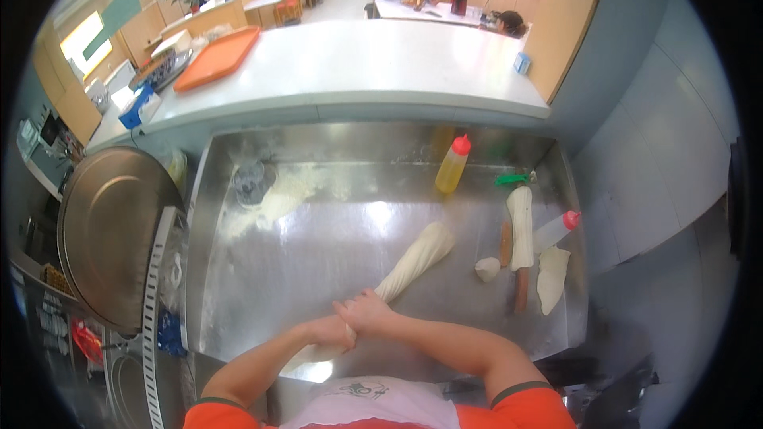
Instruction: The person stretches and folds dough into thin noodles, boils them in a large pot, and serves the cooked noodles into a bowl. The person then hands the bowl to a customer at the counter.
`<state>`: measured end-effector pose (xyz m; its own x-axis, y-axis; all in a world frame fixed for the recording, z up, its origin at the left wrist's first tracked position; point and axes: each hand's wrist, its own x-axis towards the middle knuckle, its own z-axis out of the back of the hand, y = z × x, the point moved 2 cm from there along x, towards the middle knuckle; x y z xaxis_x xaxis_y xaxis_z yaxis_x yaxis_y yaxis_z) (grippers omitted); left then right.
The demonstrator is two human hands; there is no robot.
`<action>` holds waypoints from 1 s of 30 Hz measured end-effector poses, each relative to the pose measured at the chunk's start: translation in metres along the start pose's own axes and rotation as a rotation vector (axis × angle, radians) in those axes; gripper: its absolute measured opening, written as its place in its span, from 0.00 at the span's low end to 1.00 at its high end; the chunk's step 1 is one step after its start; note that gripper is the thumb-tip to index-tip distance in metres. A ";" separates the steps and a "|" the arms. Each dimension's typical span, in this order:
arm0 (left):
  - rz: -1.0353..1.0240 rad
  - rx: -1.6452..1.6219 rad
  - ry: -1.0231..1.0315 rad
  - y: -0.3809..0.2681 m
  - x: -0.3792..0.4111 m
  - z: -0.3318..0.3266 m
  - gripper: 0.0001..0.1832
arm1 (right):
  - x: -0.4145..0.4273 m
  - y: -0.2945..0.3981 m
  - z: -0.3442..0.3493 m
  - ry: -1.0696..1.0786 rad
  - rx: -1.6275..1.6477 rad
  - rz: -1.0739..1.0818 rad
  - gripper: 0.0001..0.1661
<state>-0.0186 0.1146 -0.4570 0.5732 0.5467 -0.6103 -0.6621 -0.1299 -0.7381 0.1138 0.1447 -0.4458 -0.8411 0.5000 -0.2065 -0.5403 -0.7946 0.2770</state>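
Observation:
A long, twisted roll of pale dough [420, 256] lies slantwise across the steel worktop [298, 274]. Both of my hands are closed around its narrower middle, close together near the front edge. My right hand [365, 311] grips it just above my left hand [332, 331]. The thick far end rests on the metal, and a further stretch of dough shows below my left wrist, partly hidden by the forearm. To the right lie a second ribbed dough roll [520, 226], a small dough lump [487, 269] and a flat dough piece [553, 280].
A squeeze bottle of yellow liquid [452, 165] stands at the back; a clear one [557, 231] leans right. Wooden rolling pin parts [521, 291] and a green-handled tool [511, 179] lie nearby. Flour [292, 190] surrounds a bowl [249, 182]. A large round pan [113, 238] stands left.

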 end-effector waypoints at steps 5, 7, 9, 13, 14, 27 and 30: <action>-0.048 0.014 0.163 -0.043 -0.057 0.027 0.10 | 0.012 0.024 0.041 -0.153 -0.160 0.016 0.29; -0.408 0.002 0.433 -0.095 -0.088 0.030 0.10 | 0.022 0.017 0.020 -0.355 -0.300 0.102 0.30; -0.629 -0.055 0.413 -0.144 -0.137 0.051 0.13 | 0.026 0.038 -0.029 -0.485 -0.208 0.142 0.33; -1.068 -1.191 -0.240 -0.069 -0.206 0.091 0.17 | 0.014 0.022 -0.001 -0.262 0.294 0.048 0.37; -0.929 -1.384 -0.440 -0.037 -0.206 0.079 0.17 | 0.004 -0.004 0.006 -0.326 0.286 -0.060 0.34; 0.222 -1.456 -0.676 0.094 -0.109 -0.129 0.20 | -0.051 -0.289 -0.032 -0.675 1.264 -0.948 0.28; 0.217 -1.333 -0.795 0.092 -0.124 -0.109 0.18 | -0.065 -0.209 0.026 -0.681 0.750 -0.720 0.23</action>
<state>-0.0984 -0.0549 -0.4809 -0.1496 0.6449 -0.7495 0.4394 -0.6357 -0.6347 0.2811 0.2872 -0.4654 -0.0684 0.9954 -0.0671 -0.5765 0.0155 0.8169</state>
